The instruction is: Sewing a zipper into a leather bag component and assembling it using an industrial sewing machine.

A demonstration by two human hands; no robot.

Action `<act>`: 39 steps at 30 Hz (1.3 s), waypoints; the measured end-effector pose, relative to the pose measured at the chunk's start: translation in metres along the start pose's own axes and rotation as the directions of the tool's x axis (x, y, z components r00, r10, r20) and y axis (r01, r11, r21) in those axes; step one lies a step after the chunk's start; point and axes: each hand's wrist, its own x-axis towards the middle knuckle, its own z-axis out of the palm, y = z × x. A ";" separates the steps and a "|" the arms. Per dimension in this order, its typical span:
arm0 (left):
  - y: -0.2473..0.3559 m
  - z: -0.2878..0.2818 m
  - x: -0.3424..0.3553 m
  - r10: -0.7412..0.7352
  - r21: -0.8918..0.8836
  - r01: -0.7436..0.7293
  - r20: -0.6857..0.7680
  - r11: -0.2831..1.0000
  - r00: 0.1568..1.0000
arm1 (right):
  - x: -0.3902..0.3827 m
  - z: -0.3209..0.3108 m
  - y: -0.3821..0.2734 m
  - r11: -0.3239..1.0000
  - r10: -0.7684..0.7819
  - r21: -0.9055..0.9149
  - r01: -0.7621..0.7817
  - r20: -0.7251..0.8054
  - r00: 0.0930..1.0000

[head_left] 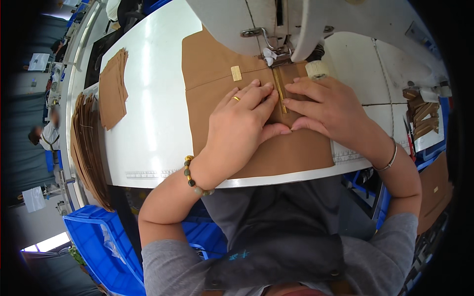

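A flat brown fabric or leather panel point(296, 155) lies on the white sewing table, with a gold-toothed zipper point(280, 91) set into it. The zipper's far end runs under the presser foot point(280, 60) of a white sewing machine point(232, 19). My left hand point(242, 116) rests on the panel left of the zipper, fingers extended and pressed down. On the other side, my right hand point(335, 108) lies with its fingers stretched toward the zipper. Both thumbs nearly meet below the zipper's near end. A small gold tag point(236, 73) sits on the panel beyond my left fingers.
Brown cut pieces point(113, 89) lie on the table's left; a thick stack point(85, 148) hangs at its edge. A blue bin point(101, 246) stands below left. Small brown strips point(425, 116) and red-handled tool point(410, 135) are at right. The machine's white knob point(317, 69) overhangs my right fingers.
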 end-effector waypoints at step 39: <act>-0.009 0.007 0.010 0.014 0.169 -0.005 -0.052 0.986 0.999 | 0.011 0.002 0.008 0.903 0.326 0.275 -0.331 0.065 0.943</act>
